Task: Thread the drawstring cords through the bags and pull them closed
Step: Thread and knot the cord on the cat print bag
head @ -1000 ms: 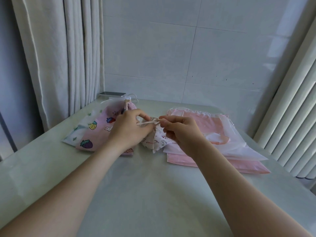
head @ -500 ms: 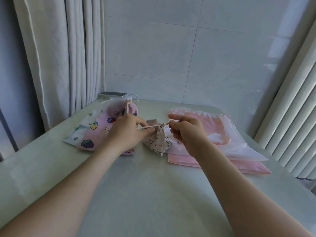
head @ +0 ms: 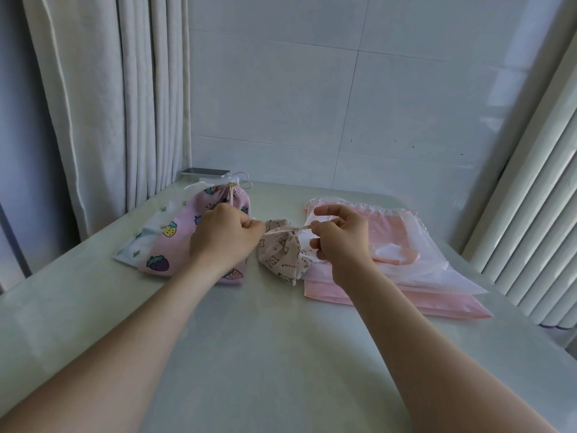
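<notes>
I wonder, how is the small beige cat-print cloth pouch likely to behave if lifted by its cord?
Probably floppy: the small beige cat-print cloth pouch slumps in soft folds below its gathered neck. Likely light: the thin cream cord, pinched by left hand and right hand, runs nearly straight.

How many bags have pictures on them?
3: the leaf bag far left, the strawberry bag overlapping it, the kitten bag in the middle. More may hide underneath.

pale glossy surface [head: 265, 354]. left side: a pink fruit-print bag [head: 175, 245] lying over a white leaf-print bag [head: 140, 248]. right side: a stack of flat pink bags [head: 437, 304] with a see-through white one [head: 437, 270] on top. far left corner has a flat gadget [head: 206, 173] with a white cable [head: 246, 182].
</notes>
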The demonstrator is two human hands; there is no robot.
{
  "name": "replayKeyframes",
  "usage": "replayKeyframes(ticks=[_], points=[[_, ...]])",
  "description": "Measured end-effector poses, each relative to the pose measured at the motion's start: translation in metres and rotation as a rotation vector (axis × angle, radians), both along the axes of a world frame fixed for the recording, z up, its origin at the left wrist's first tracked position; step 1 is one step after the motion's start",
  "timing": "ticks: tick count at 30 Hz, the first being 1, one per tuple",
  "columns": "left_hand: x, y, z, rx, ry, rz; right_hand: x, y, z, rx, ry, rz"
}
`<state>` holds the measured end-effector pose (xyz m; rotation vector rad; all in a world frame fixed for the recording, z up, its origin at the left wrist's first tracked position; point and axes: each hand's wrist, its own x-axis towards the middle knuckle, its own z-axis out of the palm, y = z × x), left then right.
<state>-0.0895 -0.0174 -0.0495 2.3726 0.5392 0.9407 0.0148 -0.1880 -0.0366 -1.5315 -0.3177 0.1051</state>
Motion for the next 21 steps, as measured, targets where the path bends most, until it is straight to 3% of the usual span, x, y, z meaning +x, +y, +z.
replayKeyframes(ticks=[7,14,21], points=[[0.002,0.004,0.002,0.027,-0.042,-0.016,-0.002,0.006,-0.003,0.038,-0.115,-0.118],[0.001,0.004,-0.005,0.115,-0.110,0.048,-0.007,0.015,-0.015,-0.129,-0.570,-0.155],[0.001,-0.010,-0.002,0.006,-0.003,-0.204,-0.028,0.011,0.006,0.027,-0.576,-0.092]])
